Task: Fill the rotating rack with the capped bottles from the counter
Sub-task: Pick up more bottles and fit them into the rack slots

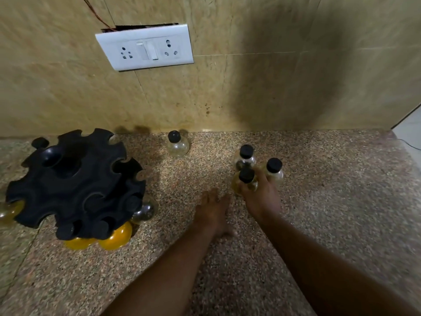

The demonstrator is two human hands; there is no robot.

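Note:
The black rotating rack (75, 183) stands at the left of the speckled counter (330, 201). Several bottles hang in its slots, two with yellow contents (115, 237) at its front. A lone clear bottle with a black cap (177, 144) stands by the wall. Three capped bottles cluster to the right of centre: one at the back (245, 158), one at the right (274, 171) and one in front (245, 181). My right hand (262, 199) has its fingers closed around the front bottle. My left hand (213, 212) rests flat on the counter beside it, holding nothing.
A tiled wall (273, 76) rises right behind the counter, carrying a white socket-and-switch plate (145, 47). A thin cable (410, 144) lies at the far right edge, where the counter ends.

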